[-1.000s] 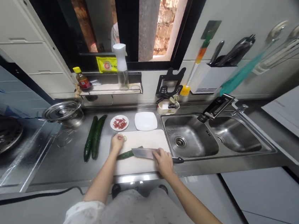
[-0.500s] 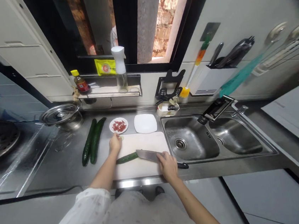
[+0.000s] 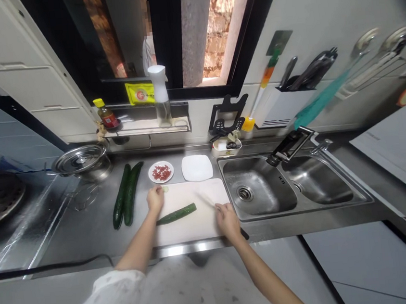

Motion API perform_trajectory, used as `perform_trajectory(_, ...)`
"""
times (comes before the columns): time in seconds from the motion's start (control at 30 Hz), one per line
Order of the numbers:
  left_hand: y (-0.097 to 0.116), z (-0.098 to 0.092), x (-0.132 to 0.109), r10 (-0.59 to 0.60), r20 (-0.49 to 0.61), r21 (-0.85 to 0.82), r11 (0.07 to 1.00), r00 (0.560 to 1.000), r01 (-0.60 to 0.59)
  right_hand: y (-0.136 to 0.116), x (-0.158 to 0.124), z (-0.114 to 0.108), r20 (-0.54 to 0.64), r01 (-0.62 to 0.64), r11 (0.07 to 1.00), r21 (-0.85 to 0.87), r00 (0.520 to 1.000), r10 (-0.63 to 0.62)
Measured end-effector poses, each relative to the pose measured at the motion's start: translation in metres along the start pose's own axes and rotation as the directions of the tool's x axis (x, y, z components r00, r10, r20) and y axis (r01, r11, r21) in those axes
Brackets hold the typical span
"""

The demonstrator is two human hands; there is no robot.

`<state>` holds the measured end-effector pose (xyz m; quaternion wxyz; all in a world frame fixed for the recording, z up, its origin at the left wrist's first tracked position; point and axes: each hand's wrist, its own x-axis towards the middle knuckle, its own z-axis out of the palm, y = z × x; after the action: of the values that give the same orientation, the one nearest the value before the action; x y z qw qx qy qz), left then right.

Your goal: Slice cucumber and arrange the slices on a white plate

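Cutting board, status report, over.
Left hand at pale slice; right hand holding knife. Cut cucumber on cutting board. Two more cucumbers left of it, clear of knife.

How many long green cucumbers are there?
3. One cucumber and a second cucumber lie side by side on the counter, left of the cutting board. A third cucumber is on the board; an arm may hide its end.

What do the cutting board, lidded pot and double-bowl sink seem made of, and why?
Cutting board: probably plastic, matte; plain white without visible grain.
Lidded pot: likely stainless steel, polished; bright, mirror-like highlights.
Double-bowl sink: apparently stainless steel, satin; silvery-grey with soft reflections.
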<state>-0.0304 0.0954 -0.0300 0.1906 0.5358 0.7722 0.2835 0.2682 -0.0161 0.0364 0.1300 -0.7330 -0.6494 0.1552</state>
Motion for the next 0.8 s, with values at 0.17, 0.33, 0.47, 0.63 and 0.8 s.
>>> perform_trajectory(0.17,0.002,-0.002,-0.041,0.214,0.069,-0.063,0.976,0.974,-0.210,0.003,0.019,0.009,0.023,0.034,0.995,0.099,0.999,-0.037)
perform_trajectory(0.33,0.017,-0.002,-0.092,0.451,0.175,-0.043,0.892,0.875,-0.451,-0.005,0.023,0.006,0.144,0.118,0.980,0.161,0.979,-0.141)
perform_trajectory(0.47,0.028,0.001,-0.108,0.537,0.207,-0.048,0.841,0.818,-0.539,-0.017,0.017,-0.002,0.267,0.082,0.982,0.168,0.956,-0.125)
perform_trajectory(0.63,0.034,0.012,-0.104,0.600,0.215,-0.071,0.797,0.771,-0.600,-0.031,0.014,-0.006,0.304,0.066,0.993,0.099,0.948,-0.093)
perform_trajectory(0.8,0.033,0.024,-0.100,0.640,0.249,-0.103,0.764,0.727,-0.637,-0.038,0.009,-0.003,0.331,0.083,0.996,0.032,0.939,-0.089)
